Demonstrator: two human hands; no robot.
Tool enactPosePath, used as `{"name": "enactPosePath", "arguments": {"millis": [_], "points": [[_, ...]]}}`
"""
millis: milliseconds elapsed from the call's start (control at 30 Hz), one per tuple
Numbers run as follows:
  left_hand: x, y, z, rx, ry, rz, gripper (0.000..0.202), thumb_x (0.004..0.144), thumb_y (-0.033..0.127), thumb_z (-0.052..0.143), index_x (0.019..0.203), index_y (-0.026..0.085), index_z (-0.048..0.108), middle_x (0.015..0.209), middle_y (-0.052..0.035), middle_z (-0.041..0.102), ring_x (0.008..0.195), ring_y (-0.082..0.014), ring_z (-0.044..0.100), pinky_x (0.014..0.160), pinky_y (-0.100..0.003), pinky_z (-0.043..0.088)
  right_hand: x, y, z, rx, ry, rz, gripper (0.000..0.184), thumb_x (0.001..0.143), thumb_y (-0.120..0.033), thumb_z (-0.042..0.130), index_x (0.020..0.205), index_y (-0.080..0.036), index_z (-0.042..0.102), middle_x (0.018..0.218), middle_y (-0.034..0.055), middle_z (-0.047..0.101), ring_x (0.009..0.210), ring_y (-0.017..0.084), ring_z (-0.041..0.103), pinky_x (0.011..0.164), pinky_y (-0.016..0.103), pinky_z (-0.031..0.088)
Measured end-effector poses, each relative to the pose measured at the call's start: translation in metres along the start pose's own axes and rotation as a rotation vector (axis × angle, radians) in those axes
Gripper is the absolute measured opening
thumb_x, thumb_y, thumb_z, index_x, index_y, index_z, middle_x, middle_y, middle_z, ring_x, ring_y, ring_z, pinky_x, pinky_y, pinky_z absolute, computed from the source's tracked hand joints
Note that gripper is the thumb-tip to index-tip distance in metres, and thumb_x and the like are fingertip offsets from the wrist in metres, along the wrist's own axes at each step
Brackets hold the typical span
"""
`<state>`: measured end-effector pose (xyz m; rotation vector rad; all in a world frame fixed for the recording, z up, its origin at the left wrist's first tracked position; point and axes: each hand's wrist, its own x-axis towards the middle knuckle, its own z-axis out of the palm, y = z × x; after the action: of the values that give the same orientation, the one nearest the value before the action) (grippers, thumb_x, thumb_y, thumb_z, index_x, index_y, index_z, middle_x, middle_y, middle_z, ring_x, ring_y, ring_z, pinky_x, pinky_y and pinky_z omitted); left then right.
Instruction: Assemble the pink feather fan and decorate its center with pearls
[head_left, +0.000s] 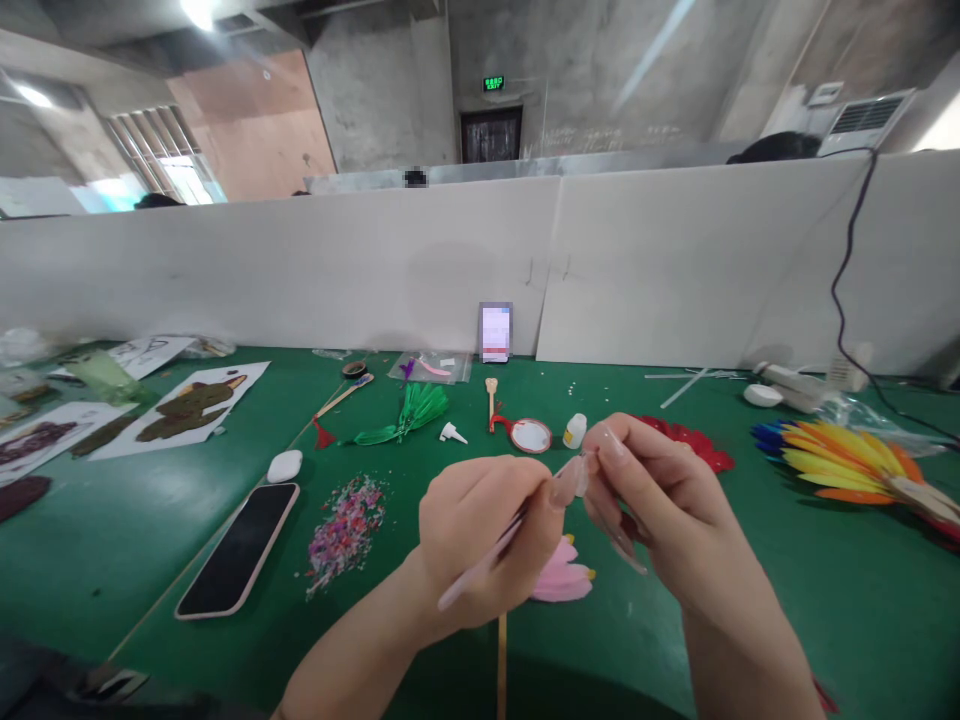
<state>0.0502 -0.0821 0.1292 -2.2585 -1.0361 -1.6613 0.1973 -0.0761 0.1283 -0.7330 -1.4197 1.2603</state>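
My left hand (491, 530) is closed in front of me, wrapped round a slim pale pink strip (476, 578) that sticks out below the fist. Thumb and forefinger of my right hand (660, 490) pinch together close to the left fingertips. Something small and translucent shows where the two hands meet, too small to make out. Under the hands lie pink petal-shaped pieces (564, 578) with yellow tips, partly hidden by my left hand. A thin wooden stick (502, 665) runs toward me below them. Just beyond the fingers stands a small white bottle (575, 431).
On the green table (405, 660), a phone (240, 550) and colourful flakes (347, 530) lie left. Farther back are a green tassel-like bundle (409, 412), a white nozzle cap (452, 433) and a round mirror (530, 435). Rightward are red petals (694, 445) and a multicoloured fan (847, 460).
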Motion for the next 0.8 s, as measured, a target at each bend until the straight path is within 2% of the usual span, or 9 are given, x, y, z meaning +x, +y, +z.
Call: {"name": "enactPosePath", "arguments": {"millis": [267, 467, 567, 800], "points": [[-0.005, -0.002, 0.001, -0.025, 0.041, 0.088, 0.017, 0.085, 0.014, 0.051, 0.068, 0.016, 0.053, 0.052, 0.0044, 0.053, 0.046, -0.0066, 0.046, 0.045, -0.019, 0.039, 0.000, 0.000, 0.001, 0.001, 0.044, 0.000, 0.032, 0.094, -0.041, 0.046, 0.070, -0.020, 0.048, 0.045, -0.0079, 0.039, 0.037, 0.004, 0.030, 0.036, 0.017, 0.024], [-0.005, 0.003, -0.004, -0.020, 0.022, 0.126, 0.021, 0.086, 0.014, 0.049, 0.066, 0.016, 0.052, 0.052, 0.0037, 0.055, 0.047, -0.0079, 0.050, 0.046, -0.021, 0.042, 0.001, 0.001, -0.002, 0.036, 0.098, 0.017, 0.032, 0.092, -0.042, 0.048, 0.070, -0.019, 0.050, 0.043, -0.0084, 0.037, 0.034, 0.003, 0.027, 0.033, 0.016, 0.021], [-0.004, 0.002, -0.004, -0.018, 0.028, 0.117, 0.019, 0.085, 0.016, 0.051, 0.067, 0.016, 0.053, 0.053, 0.0030, 0.056, 0.047, -0.0081, 0.050, 0.046, -0.021, 0.041, 0.001, 0.000, -0.004, 0.013, 0.078, 0.020, 0.033, 0.092, -0.042, 0.047, 0.069, -0.019, 0.050, 0.042, -0.0078, 0.038, 0.035, 0.004, 0.027, 0.034, 0.017, 0.020], [-0.006, -0.007, 0.005, -0.072, -0.041, 0.109, 0.015, 0.086, 0.020, 0.054, 0.071, 0.017, 0.055, 0.054, 0.0017, 0.055, 0.047, -0.0085, 0.047, 0.045, -0.022, 0.038, 0.000, -0.003, -0.005, -0.045, 0.044, 0.050, 0.035, 0.092, -0.044, 0.046, 0.067, -0.019, 0.049, 0.046, -0.0061, 0.040, 0.038, 0.005, 0.030, 0.035, 0.019, 0.021]]}}
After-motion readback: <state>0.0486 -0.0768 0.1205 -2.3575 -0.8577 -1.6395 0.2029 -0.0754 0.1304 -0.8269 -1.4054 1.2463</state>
